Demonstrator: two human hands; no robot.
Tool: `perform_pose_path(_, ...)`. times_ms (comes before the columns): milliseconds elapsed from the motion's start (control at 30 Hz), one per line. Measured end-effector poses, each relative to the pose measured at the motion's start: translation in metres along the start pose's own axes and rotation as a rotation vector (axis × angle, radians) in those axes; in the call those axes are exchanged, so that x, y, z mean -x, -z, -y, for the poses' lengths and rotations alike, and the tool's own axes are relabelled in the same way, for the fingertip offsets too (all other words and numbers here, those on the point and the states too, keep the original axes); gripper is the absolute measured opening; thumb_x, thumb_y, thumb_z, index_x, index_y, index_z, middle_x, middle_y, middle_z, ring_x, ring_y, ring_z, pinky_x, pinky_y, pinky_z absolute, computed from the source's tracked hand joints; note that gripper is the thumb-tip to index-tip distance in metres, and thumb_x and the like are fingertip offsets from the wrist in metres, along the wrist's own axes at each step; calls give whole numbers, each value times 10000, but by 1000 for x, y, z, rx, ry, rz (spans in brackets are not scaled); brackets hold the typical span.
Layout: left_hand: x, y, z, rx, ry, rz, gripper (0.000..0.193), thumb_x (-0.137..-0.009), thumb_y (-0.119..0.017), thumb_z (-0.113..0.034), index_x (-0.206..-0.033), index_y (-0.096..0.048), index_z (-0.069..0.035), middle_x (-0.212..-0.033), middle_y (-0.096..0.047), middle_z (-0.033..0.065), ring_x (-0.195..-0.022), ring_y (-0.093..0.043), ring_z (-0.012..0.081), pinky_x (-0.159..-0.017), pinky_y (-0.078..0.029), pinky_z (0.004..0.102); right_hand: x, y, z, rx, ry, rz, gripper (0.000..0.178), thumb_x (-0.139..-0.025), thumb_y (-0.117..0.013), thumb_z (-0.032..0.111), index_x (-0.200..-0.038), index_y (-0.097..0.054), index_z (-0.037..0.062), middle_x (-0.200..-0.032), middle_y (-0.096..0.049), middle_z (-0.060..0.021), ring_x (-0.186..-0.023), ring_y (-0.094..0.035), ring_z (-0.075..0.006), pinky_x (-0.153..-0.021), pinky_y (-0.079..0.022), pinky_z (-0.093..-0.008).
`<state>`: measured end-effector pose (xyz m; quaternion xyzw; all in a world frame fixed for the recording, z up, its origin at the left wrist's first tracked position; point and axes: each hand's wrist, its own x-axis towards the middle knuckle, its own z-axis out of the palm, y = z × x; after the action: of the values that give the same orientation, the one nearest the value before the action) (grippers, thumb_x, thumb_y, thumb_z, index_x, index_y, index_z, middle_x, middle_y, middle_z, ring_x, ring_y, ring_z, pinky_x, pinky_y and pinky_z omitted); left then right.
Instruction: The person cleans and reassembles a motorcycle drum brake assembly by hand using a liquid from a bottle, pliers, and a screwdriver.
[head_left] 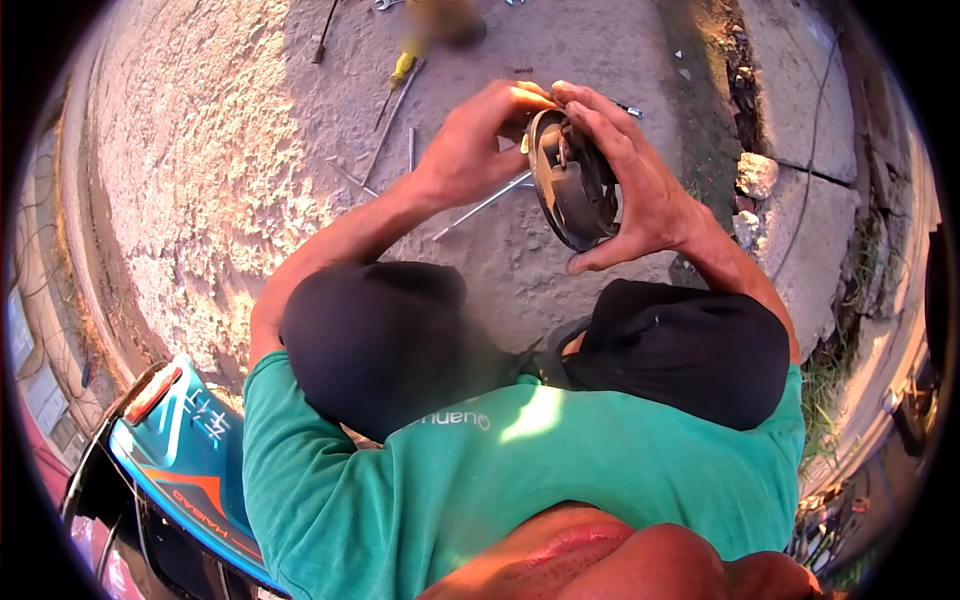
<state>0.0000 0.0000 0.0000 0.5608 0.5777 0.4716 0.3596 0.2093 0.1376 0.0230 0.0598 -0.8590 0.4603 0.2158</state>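
Between my two hands, in front of my knees, I hold a round, dark metal drum brake part with a worn rim, tilted on edge. Its hollow side, with curved pieces inside, faces partly to the right. My left hand grips the upper left of the rim, its fingertips partly hidden behind the part. My right hand spans the right side, fingers over the top and thumb near the bottom edge. Beneath and to the left of the part lies a thin metal rod on the ground.
A yellow-handled screwdriver, a long rod and a dark-handled tool lie ahead on rough concrete. A blurred brown object is at the top. A blue vehicle panel stands at my left; a broken slab edge runs along the right.
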Motion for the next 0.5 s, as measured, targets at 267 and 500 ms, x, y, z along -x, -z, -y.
perform_pose_path(267,-5,1,-3,-4,-115,-71,395,-881,-837,-106,-1215,-644,-18,-1246,-651,109,-1019,-732,202,-860,-623,318,1,-1,-4,-21,27,-35,1471,-479,-1034,368,-1649,-191,77,-1653,-293,-234,-1508,-332,-427,-1213,-360,-497)
perform_pose_path(500,-4,9,-5,-122,-95,-113,376,-850,-853,-100,-1168,-669,-17,-1246,-642,120,-968,-732,196,-828,-616,310,22,-11,-7,-122,-317,-24,1585,-489,-1046,467,-1674,-64,85,-1696,-198,-238,-1546,-292,-397,-1215,-343,-510)
